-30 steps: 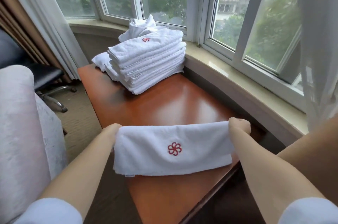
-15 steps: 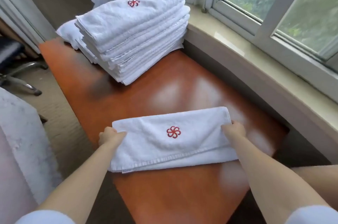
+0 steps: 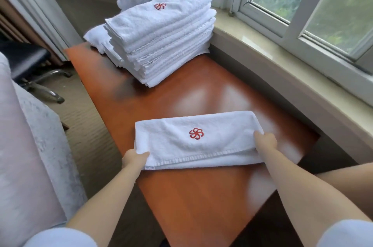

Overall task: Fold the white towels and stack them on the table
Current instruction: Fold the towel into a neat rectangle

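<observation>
Both hands' fingers (image 3: 262, 139) grip the folded terry towel (image 3: 193, 141) on the glossy wooden table (image 3: 201, 196)

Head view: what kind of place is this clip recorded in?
Probably a hotel guest room. A tall stack of folded white towels, each with the same red embroidered logo, sits on a polished wooden table beside a bay window sill. Both hands hold another logo towel.

Both forearms are bare; a short white sleeve (image 3: 60, 237) covers the left upper arm, another white sleeve (image 3: 347, 234) the right
</observation>
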A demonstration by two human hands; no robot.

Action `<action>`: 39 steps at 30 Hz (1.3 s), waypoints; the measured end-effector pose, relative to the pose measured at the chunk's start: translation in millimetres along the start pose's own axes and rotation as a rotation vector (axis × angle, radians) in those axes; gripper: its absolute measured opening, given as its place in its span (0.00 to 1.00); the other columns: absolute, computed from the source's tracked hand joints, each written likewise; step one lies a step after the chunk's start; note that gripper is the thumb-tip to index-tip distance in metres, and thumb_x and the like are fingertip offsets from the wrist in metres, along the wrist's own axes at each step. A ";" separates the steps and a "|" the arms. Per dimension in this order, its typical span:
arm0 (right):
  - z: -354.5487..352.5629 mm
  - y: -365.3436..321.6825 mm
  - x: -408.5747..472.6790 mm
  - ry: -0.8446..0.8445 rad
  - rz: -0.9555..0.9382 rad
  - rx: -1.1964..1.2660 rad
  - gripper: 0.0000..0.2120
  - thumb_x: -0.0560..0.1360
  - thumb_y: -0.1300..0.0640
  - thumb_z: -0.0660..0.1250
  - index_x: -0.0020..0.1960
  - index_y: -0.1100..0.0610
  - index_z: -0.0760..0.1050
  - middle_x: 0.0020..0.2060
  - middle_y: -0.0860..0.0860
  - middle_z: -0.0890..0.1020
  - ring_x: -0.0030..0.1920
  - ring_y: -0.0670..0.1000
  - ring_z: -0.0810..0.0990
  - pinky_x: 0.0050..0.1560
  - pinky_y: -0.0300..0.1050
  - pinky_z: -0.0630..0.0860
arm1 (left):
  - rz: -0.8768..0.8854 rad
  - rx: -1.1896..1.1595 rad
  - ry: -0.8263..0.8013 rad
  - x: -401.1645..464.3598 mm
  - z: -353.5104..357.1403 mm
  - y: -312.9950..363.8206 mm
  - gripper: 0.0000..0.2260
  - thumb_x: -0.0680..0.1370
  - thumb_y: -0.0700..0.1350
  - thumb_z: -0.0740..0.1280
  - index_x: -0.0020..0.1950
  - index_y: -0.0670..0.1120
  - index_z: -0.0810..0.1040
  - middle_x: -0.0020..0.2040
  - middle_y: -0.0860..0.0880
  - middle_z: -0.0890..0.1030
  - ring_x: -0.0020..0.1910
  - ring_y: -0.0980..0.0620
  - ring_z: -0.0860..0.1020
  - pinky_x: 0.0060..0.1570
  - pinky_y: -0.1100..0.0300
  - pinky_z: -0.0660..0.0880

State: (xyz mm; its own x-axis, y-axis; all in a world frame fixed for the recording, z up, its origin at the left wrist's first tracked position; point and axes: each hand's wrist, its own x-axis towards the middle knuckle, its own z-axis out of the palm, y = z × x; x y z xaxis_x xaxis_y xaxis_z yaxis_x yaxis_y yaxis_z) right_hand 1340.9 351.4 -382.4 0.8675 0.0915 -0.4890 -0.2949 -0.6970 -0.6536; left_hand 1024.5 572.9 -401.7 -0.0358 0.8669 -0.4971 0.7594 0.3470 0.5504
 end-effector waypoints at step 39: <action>24.9 -56.3 -168.9 -0.095 -0.171 0.753 0.18 0.73 0.63 0.65 0.63 0.56 0.72 0.49 0.52 0.79 0.47 0.53 0.78 0.48 0.47 0.78 | 0.148 -0.788 -0.462 -59.1 -123.9 77.6 0.12 0.75 0.40 0.68 0.58 0.40 0.77 0.47 0.42 0.82 0.38 0.45 0.82 0.35 0.57 0.80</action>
State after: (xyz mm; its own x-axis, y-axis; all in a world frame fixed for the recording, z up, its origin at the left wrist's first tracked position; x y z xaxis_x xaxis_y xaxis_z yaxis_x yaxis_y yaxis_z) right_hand 1201.1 393.0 -277.4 0.8975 0.2382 -0.3712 -0.3823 0.0004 -0.9240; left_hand 1005.1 592.9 -246.5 0.4177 0.7518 -0.5102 0.0676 0.5342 0.8426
